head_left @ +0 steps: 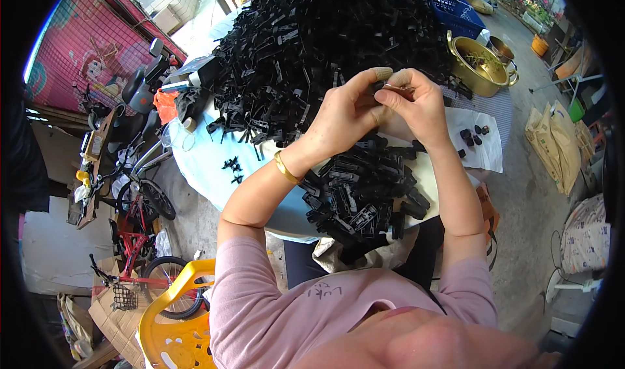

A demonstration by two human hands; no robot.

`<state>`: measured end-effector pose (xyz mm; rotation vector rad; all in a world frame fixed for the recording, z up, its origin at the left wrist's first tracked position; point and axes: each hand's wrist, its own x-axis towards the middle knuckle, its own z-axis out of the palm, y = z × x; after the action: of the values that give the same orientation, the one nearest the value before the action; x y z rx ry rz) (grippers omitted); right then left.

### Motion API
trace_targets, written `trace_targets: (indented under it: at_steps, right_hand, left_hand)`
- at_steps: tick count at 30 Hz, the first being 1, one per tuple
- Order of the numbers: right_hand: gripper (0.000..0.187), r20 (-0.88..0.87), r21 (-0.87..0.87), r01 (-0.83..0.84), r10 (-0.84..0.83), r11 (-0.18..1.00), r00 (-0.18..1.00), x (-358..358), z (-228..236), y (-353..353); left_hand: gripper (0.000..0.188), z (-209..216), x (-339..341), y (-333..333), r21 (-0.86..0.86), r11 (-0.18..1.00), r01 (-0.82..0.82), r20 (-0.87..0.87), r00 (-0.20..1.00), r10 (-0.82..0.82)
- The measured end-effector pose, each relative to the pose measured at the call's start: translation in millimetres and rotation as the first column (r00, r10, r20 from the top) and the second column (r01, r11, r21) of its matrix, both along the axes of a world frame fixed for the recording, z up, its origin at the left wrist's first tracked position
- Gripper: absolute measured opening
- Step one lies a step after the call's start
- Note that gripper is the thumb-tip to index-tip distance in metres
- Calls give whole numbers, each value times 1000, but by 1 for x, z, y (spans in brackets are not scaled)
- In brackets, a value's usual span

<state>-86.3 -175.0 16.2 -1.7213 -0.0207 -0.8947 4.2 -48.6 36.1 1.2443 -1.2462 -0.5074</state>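
My left hand point(351, 112) and my right hand point(420, 102) meet above the table, fingertips close together. My right thumb and fingers are pinched on a small dark piece, mostly hidden. The left fingers are curled around the same spot, and what they grip is too small to name. Pale coverings seem to sit on some fingertips. Beneath my hands lies a heap of black plastic parts point(355, 193), long and slotted. Just beyond, a much larger pile of black plastic parts point(293, 50) covers the far side of the table.
Small black pieces point(470, 138) lie on white paper at the right, others point(233, 167) at the left on the light blue tabletop point(208, 183). A gold pot point(478, 82) and a blue basket point(456, 14) stand far right. A yellow chair point(163, 317) and bicycles point(133, 239) are left.
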Motion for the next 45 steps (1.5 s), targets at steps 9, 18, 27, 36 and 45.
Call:
trace_targets:
  at_steps: [9,18,27,36,45]
  right_hand:
    - [15,-180,367,-177,256,913,950,-6,9,2]
    - [13,-213,159,-132,164,978,963,-8,7,4]
    - [13,-289,-5,-108,102,994,952,-9,12,-21]
    - [17,-413,-718,376,-793,586,449,-13,-29,-127]
    - [15,-522,-835,8,-795,551,309,-3,-17,-99]
  left_hand:
    - [31,-2,12,-3,-38,998,-54,-183,982,46]
    - [21,-1,10,0,-27,967,-252,174,952,253]
    - [27,11,2,4,-248,929,-276,476,801,364]
    - [34,14,7,16,240,964,116,660,708,-250]
    - [32,6,24,2,205,970,130,-93,989,-112]
